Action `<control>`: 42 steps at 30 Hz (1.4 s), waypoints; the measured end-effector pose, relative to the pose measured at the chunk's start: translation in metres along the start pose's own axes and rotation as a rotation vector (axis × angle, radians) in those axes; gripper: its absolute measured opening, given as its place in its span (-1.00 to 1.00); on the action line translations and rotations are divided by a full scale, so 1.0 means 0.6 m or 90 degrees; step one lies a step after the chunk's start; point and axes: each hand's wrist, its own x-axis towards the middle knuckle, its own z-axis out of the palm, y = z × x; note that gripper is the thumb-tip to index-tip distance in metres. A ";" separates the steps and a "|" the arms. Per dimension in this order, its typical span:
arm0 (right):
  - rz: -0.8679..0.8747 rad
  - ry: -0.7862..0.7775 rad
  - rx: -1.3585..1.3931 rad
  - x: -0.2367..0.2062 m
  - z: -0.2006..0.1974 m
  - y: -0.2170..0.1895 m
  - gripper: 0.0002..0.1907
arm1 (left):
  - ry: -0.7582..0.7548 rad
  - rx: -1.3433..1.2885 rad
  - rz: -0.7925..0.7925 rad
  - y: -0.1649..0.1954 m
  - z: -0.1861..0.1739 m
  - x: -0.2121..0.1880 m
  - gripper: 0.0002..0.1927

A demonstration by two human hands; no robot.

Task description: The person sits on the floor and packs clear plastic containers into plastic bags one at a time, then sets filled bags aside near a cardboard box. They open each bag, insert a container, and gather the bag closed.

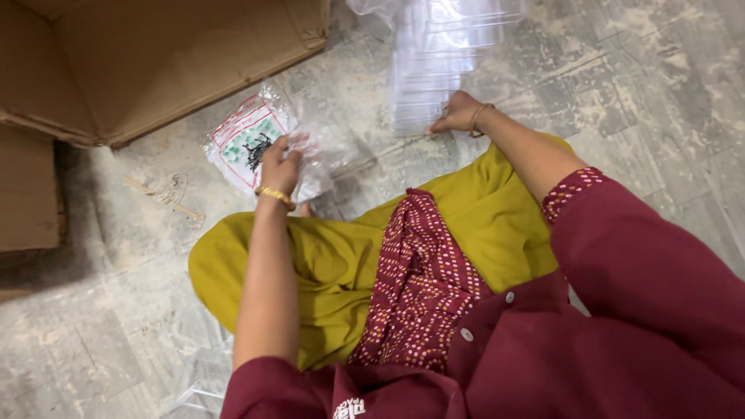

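Floor (pixel 644 116) carries a stack of clear plastic bags (pixel 434 70) ahead of the person's knees, its long axis running away from them; the right hand (pixel 458 115), nearer, presses its near end with fingers spread. Left hand (pixel 279 167) grasps a small clear packet (pixel 252 140), red-edged with green print and dark pieces inside, held near the cardboard box (pixel 155 62).

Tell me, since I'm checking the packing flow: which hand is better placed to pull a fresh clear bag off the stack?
The right hand: its fingertips already rest on the stack of clear bags. The left hand is busy gripping a filled packet.
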 end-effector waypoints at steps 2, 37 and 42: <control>-0.014 -0.008 0.028 0.005 0.019 -0.028 -0.36 | -0.034 -0.013 -0.014 -0.008 0.009 0.010 -0.61; -0.202 0.462 -0.699 0.382 -0.170 0.006 -0.57 | -0.101 0.065 -0.089 -0.132 0.059 0.109 -0.44; -0.113 0.378 -0.435 0.387 -0.187 -0.033 -0.47 | -0.098 0.012 -0.054 -0.120 0.054 0.109 -0.44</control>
